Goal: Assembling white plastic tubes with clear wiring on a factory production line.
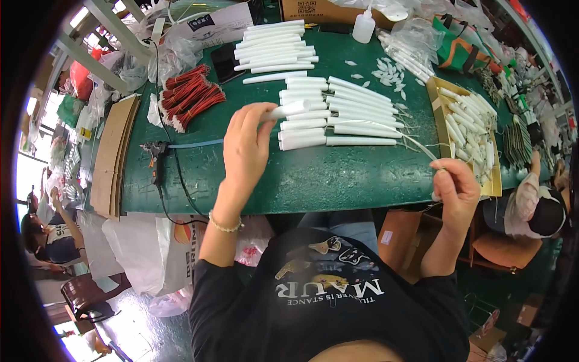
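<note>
Seemingly, the work is partway through a batch. Nearest on the green surface (289, 193), white tubes lie in a left column (303, 141) and a right column (362, 142), side by side; thin leads trail from right-hand ends in the latter, so these look further along than the rest. A glue gun (158, 160) lies to the left, while at the right a yellow box (435, 105) holds a heap of white pieces (464, 123). Beyond, red wire bundles (192, 99) sit at the left, leaf-shaped pieces (387, 73) are scattered at the right, and a far stack (272, 55) of white tubes shows no leads that I can make out; a good share probably remains.

As for pose, both forearms rise from below, set wide apart. The left hand (246, 142) is curled closed around one end of a held tube (294, 108), which hangs over the left column with its free end pointing right. The right hand (456, 186) is well apart from it, near the box, thumb and forefinger pinched together on a pale strand (417, 146) that arcs back toward the right column; where the strand's other end is fixed, I cannot tell.
</note>
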A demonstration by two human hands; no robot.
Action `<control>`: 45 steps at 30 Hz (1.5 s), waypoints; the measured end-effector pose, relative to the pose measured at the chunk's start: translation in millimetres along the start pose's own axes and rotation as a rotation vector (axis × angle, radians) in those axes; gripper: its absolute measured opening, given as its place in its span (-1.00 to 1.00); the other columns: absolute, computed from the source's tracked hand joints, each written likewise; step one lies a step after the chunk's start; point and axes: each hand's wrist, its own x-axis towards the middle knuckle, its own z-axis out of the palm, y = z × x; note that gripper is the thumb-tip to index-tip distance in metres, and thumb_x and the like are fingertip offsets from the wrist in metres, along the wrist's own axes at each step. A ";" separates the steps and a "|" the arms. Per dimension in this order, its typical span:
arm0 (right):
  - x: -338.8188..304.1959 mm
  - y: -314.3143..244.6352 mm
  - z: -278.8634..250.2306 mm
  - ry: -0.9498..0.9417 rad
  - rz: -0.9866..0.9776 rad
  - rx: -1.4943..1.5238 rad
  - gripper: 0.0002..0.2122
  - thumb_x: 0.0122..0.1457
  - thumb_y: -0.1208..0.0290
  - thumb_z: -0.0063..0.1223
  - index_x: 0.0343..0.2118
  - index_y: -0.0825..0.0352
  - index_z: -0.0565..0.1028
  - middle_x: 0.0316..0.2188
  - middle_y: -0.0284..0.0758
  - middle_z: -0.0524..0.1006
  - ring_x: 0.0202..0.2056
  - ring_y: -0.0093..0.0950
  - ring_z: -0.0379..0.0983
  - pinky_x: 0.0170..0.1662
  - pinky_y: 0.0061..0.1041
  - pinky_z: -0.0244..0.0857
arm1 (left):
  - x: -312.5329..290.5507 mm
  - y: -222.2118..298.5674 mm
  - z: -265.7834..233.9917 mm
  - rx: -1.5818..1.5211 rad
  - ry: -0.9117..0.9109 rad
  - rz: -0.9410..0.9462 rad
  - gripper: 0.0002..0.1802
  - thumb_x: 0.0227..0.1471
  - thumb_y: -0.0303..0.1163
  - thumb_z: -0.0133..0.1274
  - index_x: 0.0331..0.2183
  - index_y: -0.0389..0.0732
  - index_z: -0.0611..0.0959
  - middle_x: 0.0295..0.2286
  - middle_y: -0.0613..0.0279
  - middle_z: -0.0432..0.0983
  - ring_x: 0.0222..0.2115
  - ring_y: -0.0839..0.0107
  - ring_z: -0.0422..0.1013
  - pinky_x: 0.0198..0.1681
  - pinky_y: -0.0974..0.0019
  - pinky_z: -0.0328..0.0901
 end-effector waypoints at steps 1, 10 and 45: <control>-0.7 -2.6 -0.5 0.008 -0.007 0.009 -0.88 0.07 0.54 -0.09 -0.35 0.46 0.42 -0.65 -0.47 0.30 -0.68 -0.76 0.12 -0.63 -0.79 -0.05 | -6.2 4.7 -1.4 -0.033 0.005 -0.057 -0.75 -0.23 -0.64 0.02 -0.37 -0.27 0.48 -0.43 0.14 0.42 -0.40 0.21 0.35 -0.33 0.27 0.24; -5.8 -11.8 3.7 0.072 -0.080 -0.003 -0.85 0.09 0.48 -0.12 -0.36 0.48 0.40 -0.72 -0.48 0.24 -0.70 -0.76 0.07 -0.63 -0.79 -0.11 | -37.5 26.8 -12.0 -0.141 -0.074 -0.175 -0.73 -0.27 -0.66 0.04 -0.37 -0.27 0.49 -0.42 0.14 0.43 -0.39 0.23 0.36 -0.31 0.30 0.24; 18.5 7.4 22.2 -0.437 -0.265 -0.335 -0.91 -0.09 0.56 0.06 -0.45 0.36 0.50 -0.64 -0.33 0.42 -0.59 -0.45 0.33 -0.52 -0.56 0.17 | -25.8 70.7 -12.3 -0.514 -0.543 -0.217 -0.77 -0.17 -0.47 0.09 -0.36 -0.31 0.52 -0.54 0.21 0.43 -0.54 0.43 0.34 -0.47 0.45 0.23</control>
